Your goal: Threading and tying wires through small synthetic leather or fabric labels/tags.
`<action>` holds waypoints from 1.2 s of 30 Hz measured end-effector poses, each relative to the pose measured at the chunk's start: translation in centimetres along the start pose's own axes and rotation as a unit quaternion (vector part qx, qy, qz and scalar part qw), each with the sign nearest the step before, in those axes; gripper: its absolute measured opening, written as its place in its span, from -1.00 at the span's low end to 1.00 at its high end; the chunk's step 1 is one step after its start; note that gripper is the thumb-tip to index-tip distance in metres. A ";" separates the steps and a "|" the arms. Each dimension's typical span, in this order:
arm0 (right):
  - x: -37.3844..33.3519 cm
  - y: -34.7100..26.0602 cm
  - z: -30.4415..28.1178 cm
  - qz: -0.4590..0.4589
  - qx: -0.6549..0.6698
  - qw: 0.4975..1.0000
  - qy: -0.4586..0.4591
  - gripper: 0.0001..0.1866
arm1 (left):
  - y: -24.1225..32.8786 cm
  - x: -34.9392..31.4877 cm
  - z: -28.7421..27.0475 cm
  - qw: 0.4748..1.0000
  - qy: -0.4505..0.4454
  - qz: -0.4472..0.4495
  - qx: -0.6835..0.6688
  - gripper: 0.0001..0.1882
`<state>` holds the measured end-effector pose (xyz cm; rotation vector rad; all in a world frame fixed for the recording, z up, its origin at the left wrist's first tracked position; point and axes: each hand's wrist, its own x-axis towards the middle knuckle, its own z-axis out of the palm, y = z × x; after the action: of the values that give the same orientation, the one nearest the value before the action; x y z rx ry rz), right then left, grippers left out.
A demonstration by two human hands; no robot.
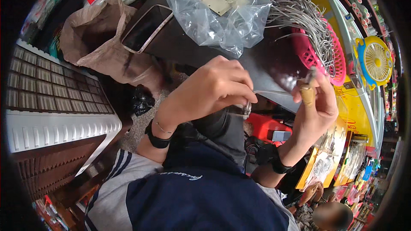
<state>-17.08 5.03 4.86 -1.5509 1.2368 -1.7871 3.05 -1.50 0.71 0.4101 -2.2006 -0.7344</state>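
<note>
My left hand [217, 86] is closed in a pinch over the near edge of the dark table [188, 45]. From its fingertips a thin grey cord [274, 91] runs across to my right hand [319, 105]. A small silvery bit [247, 109] shows just under the left fingertips, too small to make out. My right hand is closed on the cord's other end; tan tape or a cover wraps one digit. Beside that hand, a pink basket [338, 53] holds a heap of grey cords [297, 10]. Beyond both hands lies a clear plastic bag [227, 30] with beige cards [216, 2] inside.
A phone [147, 28] lies at the table's left edge, near an open brown sack [122, 62]. A white slatted unit [64, 130] stands at left. At right are a yellow-blue fan [377, 63] and packed shelves. Another person's hands [310, 192] show at lower right.
</note>
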 end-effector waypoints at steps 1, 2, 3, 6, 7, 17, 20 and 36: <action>-0.1 -0.3 0.5 0.031 0.061 0.997 0.019 -0.81 | 0.1 0.1 -0.2 1.000 -0.015 0.008 0.018 -0.86; -0.2 -0.2 0.5 0.032 0.061 0.997 0.019 -0.81 | 0.2 0.1 -0.3 1.000 -0.015 0.007 0.018 -0.86; -0.3 -0.1 0.5 -0.014 -0.011 0.999 -0.044 -0.82 | 0.2 0.2 -0.2 1.000 0.005 0.001 0.019 -0.86; -0.6 -0.5 0.8 -0.014 -0.136 0.969 -0.205 -0.81 | -0.1 0.2 0.1 0.999 0.036 0.002 0.023 -0.84; -0.7 -0.6 0.9 -0.029 -0.179 0.955 -0.233 -0.81 | -0.1 0.1 0.2 0.999 0.045 0.011 0.029 -0.82; -1.5 -0.7 2.2 -0.051 -0.265 0.935 -0.231 -0.81 | 0.0 -0.2 0.4 0.997 0.046 -0.050 -0.037 -0.75; -1.9 -0.7 2.2 -0.017 -0.259 0.944 -0.204 -0.81 | 1.0 0.0 0.1 0.980 0.044 -0.154 -0.117 -0.70; -2.6 -1.1 2.6 0.142 0.018 0.987 -0.072 -0.84 | 0.6 0.4 0.2 0.894 0.094 -0.166 -0.406 -0.50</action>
<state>-13.77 6.90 4.35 -1.3800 1.2758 -1.4822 2.62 -1.18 1.21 0.3940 -1.4686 -1.6297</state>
